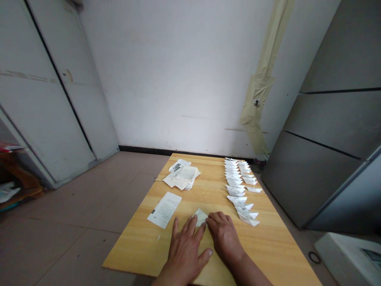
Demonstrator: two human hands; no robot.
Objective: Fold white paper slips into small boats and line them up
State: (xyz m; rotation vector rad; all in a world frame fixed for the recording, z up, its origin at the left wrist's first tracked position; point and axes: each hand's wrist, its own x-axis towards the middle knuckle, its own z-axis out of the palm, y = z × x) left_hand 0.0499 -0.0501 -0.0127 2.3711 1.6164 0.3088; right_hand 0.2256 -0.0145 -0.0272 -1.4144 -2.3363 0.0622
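A folded paper [200, 217] was pressed onto the table [276, 246] by two hands.
A printed sheet [164, 209] was laid flat at the left. Next to it the left hand [186, 248] was spread open, palm down, fingertips on the folded paper, nothing gripped. The right hand [224, 236] was laid likewise against the paper's right edge. Rows of folded paper pieces [239, 186] were lined up further right.

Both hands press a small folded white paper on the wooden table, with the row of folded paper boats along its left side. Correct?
No. The head view shows the row of folded white paper boats along the right side of the light wooden table; left hand and right hand do press the small folded white paper.
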